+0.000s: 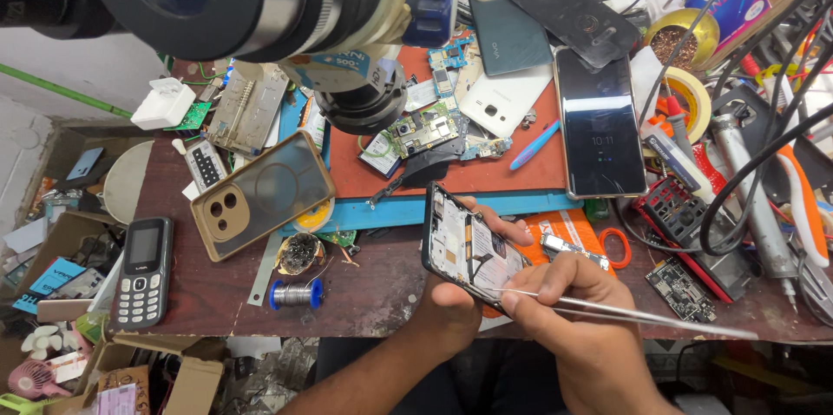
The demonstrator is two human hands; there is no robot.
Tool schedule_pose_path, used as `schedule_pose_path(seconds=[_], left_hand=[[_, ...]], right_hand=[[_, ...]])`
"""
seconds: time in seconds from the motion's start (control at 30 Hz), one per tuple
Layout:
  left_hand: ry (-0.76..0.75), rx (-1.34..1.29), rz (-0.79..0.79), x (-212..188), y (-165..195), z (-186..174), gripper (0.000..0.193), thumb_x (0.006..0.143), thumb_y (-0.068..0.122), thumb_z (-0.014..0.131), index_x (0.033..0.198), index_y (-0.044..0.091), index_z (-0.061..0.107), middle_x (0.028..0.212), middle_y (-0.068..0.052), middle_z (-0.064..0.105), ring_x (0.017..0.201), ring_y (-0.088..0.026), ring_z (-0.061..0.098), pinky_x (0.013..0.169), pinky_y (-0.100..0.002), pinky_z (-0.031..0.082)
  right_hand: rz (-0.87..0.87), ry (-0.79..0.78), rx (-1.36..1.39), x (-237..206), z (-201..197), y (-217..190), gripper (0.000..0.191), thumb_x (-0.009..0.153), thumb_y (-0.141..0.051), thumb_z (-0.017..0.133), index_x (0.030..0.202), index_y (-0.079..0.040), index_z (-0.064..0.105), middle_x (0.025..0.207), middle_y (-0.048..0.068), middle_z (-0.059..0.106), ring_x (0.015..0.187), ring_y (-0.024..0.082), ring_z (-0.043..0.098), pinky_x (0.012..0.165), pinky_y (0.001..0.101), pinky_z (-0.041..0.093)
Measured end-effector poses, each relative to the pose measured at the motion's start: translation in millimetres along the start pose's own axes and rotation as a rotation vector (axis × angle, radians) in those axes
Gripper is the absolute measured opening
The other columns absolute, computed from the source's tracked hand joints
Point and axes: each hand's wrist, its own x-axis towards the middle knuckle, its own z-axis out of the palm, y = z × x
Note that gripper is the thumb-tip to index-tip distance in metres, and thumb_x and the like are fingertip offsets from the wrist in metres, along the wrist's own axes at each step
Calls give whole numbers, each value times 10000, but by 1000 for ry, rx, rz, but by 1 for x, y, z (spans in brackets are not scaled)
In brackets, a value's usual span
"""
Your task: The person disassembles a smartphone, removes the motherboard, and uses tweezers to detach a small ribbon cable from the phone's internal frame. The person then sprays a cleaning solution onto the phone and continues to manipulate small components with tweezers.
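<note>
While left hand cradles opened phone, tweezers touching

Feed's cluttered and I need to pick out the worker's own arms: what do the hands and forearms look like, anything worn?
Both are bare: the left hand and right hand show no gloves, rings or watch, and both forearms are sleeveless as far as the frame shows.

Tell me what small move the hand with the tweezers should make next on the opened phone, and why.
Probably ease the tweezers tip a little further down into the opened phone. The right hand holds them pinched, with the tip already at the phone's lower inside edge, while the left hand cradles the phone tilted above the table. Whether the tip grips any part is too small to tell.
</note>
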Motion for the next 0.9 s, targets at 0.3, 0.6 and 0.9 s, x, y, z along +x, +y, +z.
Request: schedule_pose_path(seconds=[0.3, 0.6, 0.9], left_hand=[[53, -103, -41, -2, -3, -2, 1186, 644, 875, 630, 1428, 69, 252, 1229, -80, 439, 1216, -263, 575, 1152, -532, 440], [43, -95, -17, -1, -3, -3, 1140, 673, 854, 638, 1432, 92, 263, 1246, -78, 448, 1239, -278, 578, 1273, -571, 359], [13, -112, -22, 1, -2, -1, 1143, 672, 877, 593, 1440, 97, 266, 1256, -66, 448, 1227, -250, 572, 1226, -547, 384]], right_hand=[[-487, -72, -392, -7, 17, 0, 338, 791, 123, 774, 744, -91, 517, 836, 102, 740, 955, 206, 756, 778, 323, 596], [-976, -94, -794, -11, 29, -15, 348, 743, 27, 841, 779, -120, 528, 846, 112, 716, 907, 260, 807, 741, 305, 669], [-429, -36, -304, -8, 12, 3, 277, 808, 117, 758, 794, -59, 545, 896, 188, 784, 979, 257, 786, 842, 365, 637]])
